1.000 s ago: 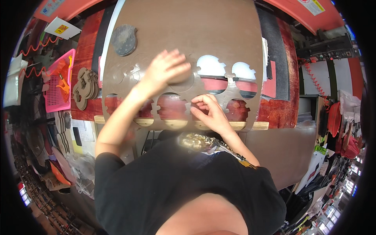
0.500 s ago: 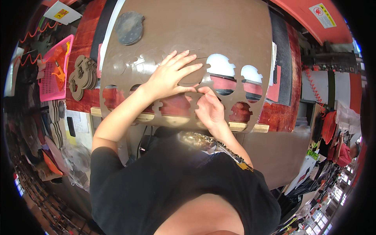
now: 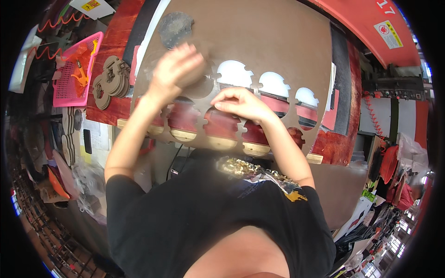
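Observation:
A large brown sheet (image 3: 259, 28) with rows of rounded, notched cut-outs lies across the table before me. My left hand (image 3: 178, 67) is over its left part, blurred, with fingers stretched out and nothing visible in them. Below its fingers is a rounded brown piece (image 3: 200, 88), partly hidden by the hand. My right hand (image 3: 243, 104) is at the narrow web between the cut-outs, thumb and fingertips together; what they pinch is hidden. Beyond my left hand, a dark grey rounded piece (image 3: 175, 30) rests on the sheet.
Left of the sheet, a stack of brown notched pieces (image 3: 111, 81) lies on the red tabletop (image 3: 118, 39). A pink basket (image 3: 88, 97) holds orange things. A phone (image 3: 87, 141) lies nearer me. A red machine part (image 3: 361, 28) overhangs at upper right; a wooden strip (image 3: 315, 159) runs along the front.
Both hands have moved left along the sheet, the left one also lifting away from where it lay flat. Another white-backed opening now shows where the hands were. The whole view has shifted slightly.

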